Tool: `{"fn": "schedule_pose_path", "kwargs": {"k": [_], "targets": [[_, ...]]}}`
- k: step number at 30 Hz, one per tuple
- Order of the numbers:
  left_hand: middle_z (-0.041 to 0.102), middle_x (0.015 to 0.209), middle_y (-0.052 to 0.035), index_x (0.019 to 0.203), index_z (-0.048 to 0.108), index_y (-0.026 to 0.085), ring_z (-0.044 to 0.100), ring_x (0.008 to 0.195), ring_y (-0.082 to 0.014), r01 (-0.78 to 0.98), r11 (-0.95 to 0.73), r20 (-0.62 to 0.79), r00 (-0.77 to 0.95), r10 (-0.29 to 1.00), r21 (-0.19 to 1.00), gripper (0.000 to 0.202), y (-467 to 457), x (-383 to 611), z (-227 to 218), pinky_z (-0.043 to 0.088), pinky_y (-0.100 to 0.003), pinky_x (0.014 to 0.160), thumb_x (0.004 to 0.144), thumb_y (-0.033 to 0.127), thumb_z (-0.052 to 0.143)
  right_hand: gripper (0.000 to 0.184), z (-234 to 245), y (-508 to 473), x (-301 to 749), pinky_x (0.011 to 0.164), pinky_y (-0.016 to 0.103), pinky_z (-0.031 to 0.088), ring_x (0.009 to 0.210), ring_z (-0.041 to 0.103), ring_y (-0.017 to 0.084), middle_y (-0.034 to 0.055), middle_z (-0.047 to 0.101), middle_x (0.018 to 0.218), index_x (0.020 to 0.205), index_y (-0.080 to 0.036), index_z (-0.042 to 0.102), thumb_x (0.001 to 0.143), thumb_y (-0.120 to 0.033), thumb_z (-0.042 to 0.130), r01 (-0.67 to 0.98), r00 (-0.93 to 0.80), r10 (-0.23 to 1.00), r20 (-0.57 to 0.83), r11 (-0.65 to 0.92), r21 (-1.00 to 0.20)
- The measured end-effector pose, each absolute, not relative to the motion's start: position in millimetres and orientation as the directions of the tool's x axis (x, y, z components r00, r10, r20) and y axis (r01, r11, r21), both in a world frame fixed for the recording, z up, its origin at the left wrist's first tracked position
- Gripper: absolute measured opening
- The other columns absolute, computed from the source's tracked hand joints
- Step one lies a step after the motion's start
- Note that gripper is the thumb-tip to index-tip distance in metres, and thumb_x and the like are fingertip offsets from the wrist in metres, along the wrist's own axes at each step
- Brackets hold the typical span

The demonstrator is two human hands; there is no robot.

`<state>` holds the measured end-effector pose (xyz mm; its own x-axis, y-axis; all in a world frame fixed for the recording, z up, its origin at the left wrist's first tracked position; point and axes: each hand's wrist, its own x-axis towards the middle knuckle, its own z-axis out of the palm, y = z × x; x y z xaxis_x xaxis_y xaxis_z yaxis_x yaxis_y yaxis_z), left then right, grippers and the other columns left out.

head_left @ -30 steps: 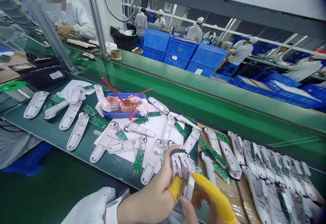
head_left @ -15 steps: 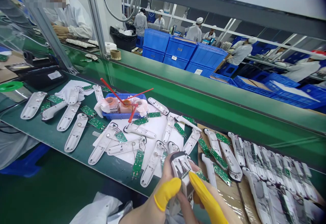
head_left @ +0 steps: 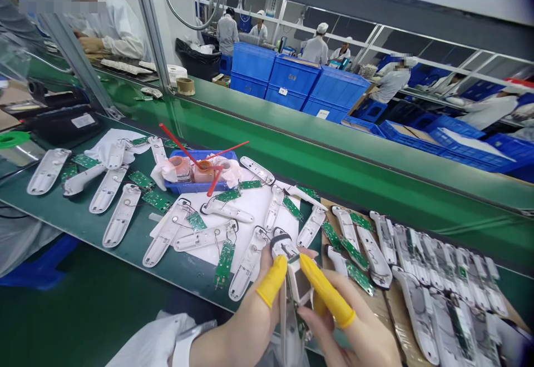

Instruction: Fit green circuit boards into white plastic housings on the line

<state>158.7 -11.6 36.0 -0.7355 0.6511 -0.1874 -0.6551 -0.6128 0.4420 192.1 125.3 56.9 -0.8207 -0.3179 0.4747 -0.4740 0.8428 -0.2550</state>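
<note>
My left hand point(head_left: 254, 306), a yellow cot on its thumb, is closed around a white handheld device housing point(head_left: 282, 244) with a dark-rimmed head. My right hand point(head_left: 350, 314), with yellow finger cots, grips a green circuit board with a small grey display point(head_left: 301, 284) at the housing's side. The board's lower part is partly hidden by my fingers. Just left of my hands lies an open white housing half point(head_left: 247, 269), and a loose green circuit board point(head_left: 225, 264) wired to a housing lies beyond it.
A blue tray point(head_left: 200, 187) holds jars and red-handled brushes or sticks. Several housings with boards crowd the cardboard point(head_left: 400, 328) at right. A green solder-like spool point(head_left: 14, 140) is at far left. Behind run a green conveyor point(head_left: 258, 128) and stacked blue bins point(head_left: 296, 75); co-workers sit beyond.
The housing has turned in my hands, and the board's display now faces up more plainly. My right fingers have shifted onto the board's upper edge. The view has moved slightly.
</note>
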Motion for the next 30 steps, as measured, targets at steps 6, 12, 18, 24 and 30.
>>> {"fn": "schedule_pose_path", "kwargs": {"k": [6,12,18,24,30], "targets": [[0.061,0.125,-0.0083,0.114,0.064,0.018,0.029,0.138,-0.0313,-0.736,-0.609,-0.261,-0.675,0.69,0.296,0.062,-8,156,53,0.023,-0.044,0.115,0.066,0.058,0.069,0.032,66,133,187,0.081,0.031,0.053,0.108,0.059,0.023,0.0151,0.061,0.118,0.122,-0.014,0.05,0.093,-0.027,0.048,-0.521,-0.775,-0.394,0.494,0.84,-0.148],[0.063,0.123,-0.009,0.11,0.067,0.018,0.034,0.135,-0.0325,-0.742,-0.627,-0.166,-0.667,0.726,0.238,0.055,-5,156,60,0.025,-0.045,0.114,0.066,0.052,0.07,0.03,65,134,187,0.077,0.031,0.049,0.096,0.062,0.021,0.0116,0.068,0.11,0.12,-0.016,0.054,0.093,-0.027,0.05,-0.544,-0.734,-0.404,0.546,0.831,-0.115],[0.064,0.124,-0.0084,0.11,0.066,0.017,0.031,0.138,-0.0288,-0.733,-0.612,-0.153,-0.669,0.728,0.296,0.051,-6,154,63,0.022,-0.041,0.115,0.074,0.053,0.062,0.03,67,137,187,0.08,0.031,0.047,0.098,0.06,0.021,0.0113,0.065,0.114,0.122,-0.016,0.053,0.092,-0.022,0.05,-0.574,-0.725,-0.422,0.544,0.807,-0.139],[0.066,0.122,-0.0062,0.107,0.069,0.02,0.036,0.135,-0.0286,-0.753,-0.597,-0.204,-0.653,0.729,0.279,0.048,-7,154,63,0.019,-0.041,0.116,0.071,0.051,0.067,0.026,64,141,188,0.081,0.033,0.046,0.099,0.059,0.021,0.0134,0.065,0.114,0.116,-0.014,0.056,0.093,-0.024,0.05,-0.581,-0.732,-0.44,0.52,0.802,-0.138],[0.067,0.119,-0.0064,0.097,0.071,0.02,0.029,0.138,-0.0302,-0.759,-0.569,-0.28,-0.648,0.709,0.316,0.046,-7,155,60,0.004,-0.045,0.118,0.068,0.056,0.069,0.037,65,138,185,0.075,0.034,0.048,0.091,0.062,0.022,0.01,0.068,0.109,0.128,-0.02,0.051,0.091,-0.024,0.053,-0.55,-0.723,-0.396,0.566,0.826,-0.124]]}}
